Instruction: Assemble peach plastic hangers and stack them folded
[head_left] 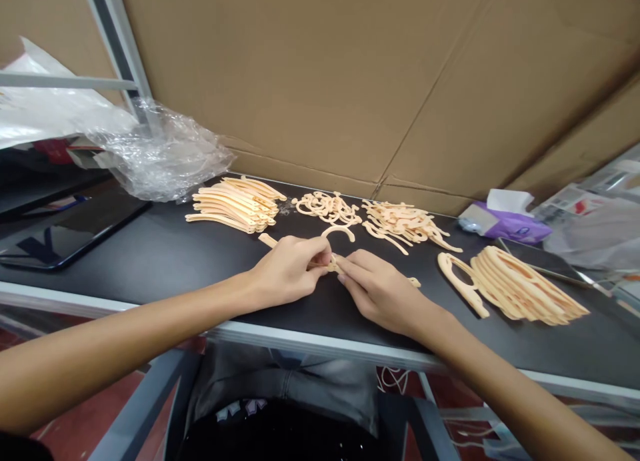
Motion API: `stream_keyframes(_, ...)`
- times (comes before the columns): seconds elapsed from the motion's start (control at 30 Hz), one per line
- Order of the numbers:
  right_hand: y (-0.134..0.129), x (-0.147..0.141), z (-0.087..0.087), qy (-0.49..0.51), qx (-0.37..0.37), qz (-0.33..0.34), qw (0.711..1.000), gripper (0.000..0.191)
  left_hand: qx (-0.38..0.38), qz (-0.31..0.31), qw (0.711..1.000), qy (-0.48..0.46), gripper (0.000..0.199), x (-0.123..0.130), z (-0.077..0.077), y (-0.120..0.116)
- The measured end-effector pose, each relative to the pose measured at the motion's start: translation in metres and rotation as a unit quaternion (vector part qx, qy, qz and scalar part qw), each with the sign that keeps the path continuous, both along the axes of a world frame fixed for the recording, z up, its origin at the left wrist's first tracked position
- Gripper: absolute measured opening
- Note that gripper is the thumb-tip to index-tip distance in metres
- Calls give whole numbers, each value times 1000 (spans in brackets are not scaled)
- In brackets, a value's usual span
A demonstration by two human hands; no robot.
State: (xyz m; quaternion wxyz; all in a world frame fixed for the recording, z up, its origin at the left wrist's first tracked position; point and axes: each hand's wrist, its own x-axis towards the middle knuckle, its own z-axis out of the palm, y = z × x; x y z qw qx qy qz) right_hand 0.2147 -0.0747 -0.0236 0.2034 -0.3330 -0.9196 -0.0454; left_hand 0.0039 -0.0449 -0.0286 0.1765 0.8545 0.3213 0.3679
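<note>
Over the middle of the black tabletop, my left hand and my right hand meet with fingertips pinched on one pale cream plastic clothes hanger. Its curved hook rises beyond my fingers. One arm end of the hanger sticks out past my left hand, and a small tip shows beside my right. My fingers hide most of the joint between hook and arms. Behind my hands lie a stack of hanger arms, a heap of loose hooks and another pile of arm pieces.
Folded hangers lie in a row at the right, near a purple tissue pack and a dark flat device. Crumpled clear plastic and a black glossy tablet-like device are at the left. Cardboard walls the back.
</note>
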Motion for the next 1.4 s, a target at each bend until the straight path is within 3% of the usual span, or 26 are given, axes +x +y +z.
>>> stream_keyframes(0.2, 1, -1, 0, 13, 11, -32, 999, 24, -5, -4, 1000, -3, 5, 0, 0, 2)
stream_keyframes(0.43, 5, 1, -4, 28, 46, -73, 996, 25, 123, 55, 987, 89, 15, -6, 1, 7)
stream_keyframes(0.97, 9, -4, -6, 5, 13, -203, 979, 28, 145, 58, 963, 220, 22, -8, 5, 4)
stream_keyframes(1.13, 8, -7, 1, -22, 9, -194, 981, 31, 154, 63, 955, 246, 29, -6, 7, 1)
stream_keyframes(1.27, 0, 0, 11, 48, 40, -192, 979, 32, 168, 83, 953, 237, 28, -11, 14, -2)
stream_keyframes(1.4, -23, 30, 8, 144, 53, -210, 965, 31, 199, 141, 945, 218, 37, -47, 21, -19)
